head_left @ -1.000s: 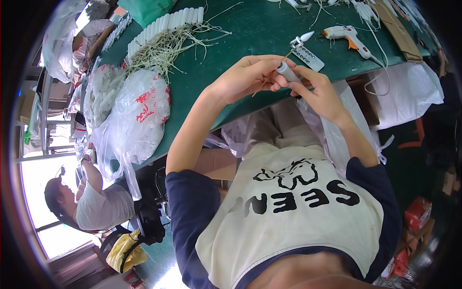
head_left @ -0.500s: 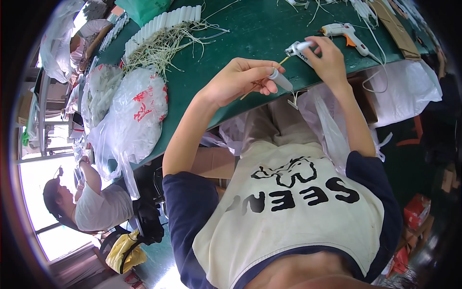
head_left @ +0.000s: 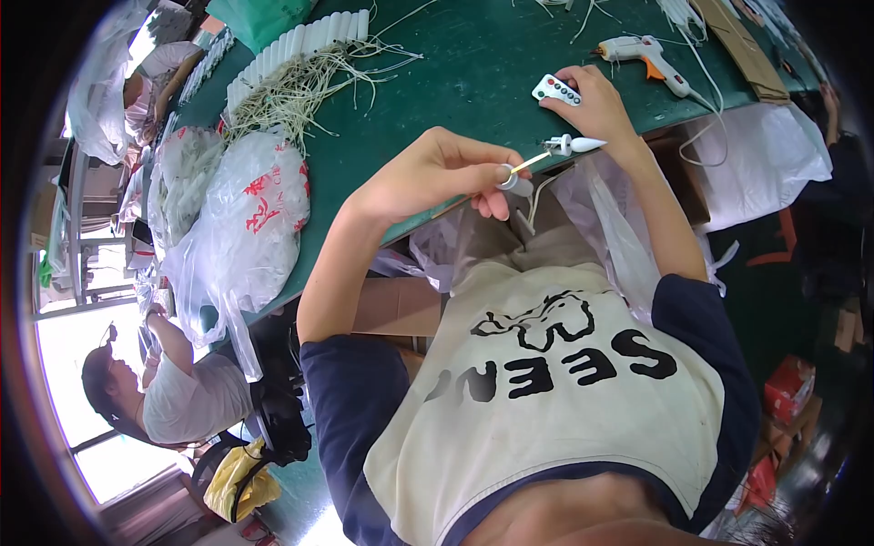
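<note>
Our hands have drawn apart. A second ago they were pressed together at the bench edge over one small white piece; now the left hand [head_left: 437,177] stays near the bench's front edge, fingers curled shut around a thin pale stick with a small clear ring at its near end [head_left: 517,169], pinched between thumb and forefinger. The right hand [head_left: 596,105] has travelled out toward two o'clock and lies over the green bench top [head_left: 455,73], its fingertips resting on a small white remote-like pad with coloured buttons [head_left: 556,89]; whether it grips the pad or only touches it we cannot tell. Just below that hand, at the stick's far end, sits the small white cone-tipped plastic piece [head_left: 574,144], lying at the bench edge, no longer cupped by both hands.

We judge from this that the joint handling of the white piece has paused, and the right hand is now busy with the button pad.

Farther out, at one o'clock, lies a white glue gun with an orange trigger [head_left: 642,56], its cord trailing right. At eleven o'clock is a heap of pale straw-like strands [head_left: 300,86] beside a row of white tubes [head_left: 300,41]. At nine o'clock, bulging clear plastic bags with red print [head_left: 246,209] crowd the bench's left end, another person seated beyond.
</note>
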Available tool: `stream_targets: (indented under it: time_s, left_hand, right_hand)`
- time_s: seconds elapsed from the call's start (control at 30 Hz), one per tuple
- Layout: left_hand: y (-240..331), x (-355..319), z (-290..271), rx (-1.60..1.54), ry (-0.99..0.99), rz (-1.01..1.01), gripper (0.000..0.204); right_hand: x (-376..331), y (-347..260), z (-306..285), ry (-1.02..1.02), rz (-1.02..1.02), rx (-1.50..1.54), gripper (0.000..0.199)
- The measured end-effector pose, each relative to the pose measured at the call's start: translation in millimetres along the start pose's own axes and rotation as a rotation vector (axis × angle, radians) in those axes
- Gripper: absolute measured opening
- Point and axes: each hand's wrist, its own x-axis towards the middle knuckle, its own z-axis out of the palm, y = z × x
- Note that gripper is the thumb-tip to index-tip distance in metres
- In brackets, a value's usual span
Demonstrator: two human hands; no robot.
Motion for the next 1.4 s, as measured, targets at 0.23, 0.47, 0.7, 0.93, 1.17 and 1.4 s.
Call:
stream_targets:
  time_s: [0.23, 0.47, 0.7, 0.93, 1.17, 1.4]
  left_hand:
    - [5, -24, -3, 0.020, 0.025, -0.130, 0.022]
    - [2, -41, -14, -0.019, 0.091, -0.134, 0.025]
    - [4, -43, -11, 0.021, 0.090, -0.164, 0.021]
    - [4, -42, -10, 0.017, 0.022, -0.209, 0.019]
    - [3, -39, -11, 0.042, 0.018, -0.219, 0.019]
    - [2, -31, -17, 0.002, 0.019, -0.172, 0.021]
  right_hand:
    - [-1, 3, -5, 0.010, -0.007, 0.290, 0.026]
    - [-6, -16, -47, -0.431, 0.120, 0.693, 0.019]
    - [-11, -22, -57, -0.531, 0.130, 0.488, 0.029]
    - [-11, -19, -56, -0.554, 0.089, 0.401, 0.032]
    - [-7, -23, -48, -0.425, 0.083, 0.414, 0.031]
    - [20, -17, -10, -0.030, -0.131, 0.069, 0.029]
